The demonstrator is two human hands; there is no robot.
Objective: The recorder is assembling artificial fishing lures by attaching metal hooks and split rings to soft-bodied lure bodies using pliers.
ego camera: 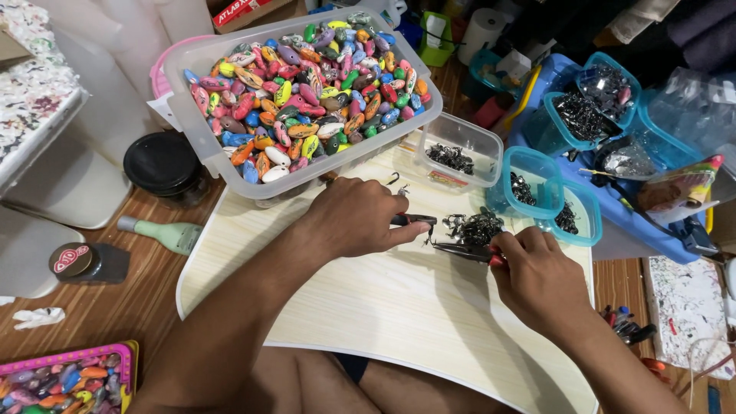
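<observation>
The left hand [360, 218] rests knuckles-up on the pale board [368, 307], fingers curled shut around a small dark piece with a red end [414, 220] that pokes out at its 3 o'clock side; what exactly that piece is I cannot tell. The right hand [540, 272] is closed on slim pliers [464, 250] with red grips, their tips pointing toward 9 o'clock and nearly meeting the left hand's piece. Just beyond the tips, at 12 o'clock from the right hand, lies a small heap of dark metal hooks [479, 226] on the board. To do this well, I judge the left hand should keep the piece steady and low against the board while the pliers grip only at the very tips, so the small metal does not slip or spring away. Further out at 12 o'clock sits a clear bin of painted lures [307, 84]; at 1 o'clock a small clear tub [460, 157] and blue-rimmed tubs [537, 184] hold more metal bits; at 9 o'clock lies a pale green bottle [165, 234]
</observation>
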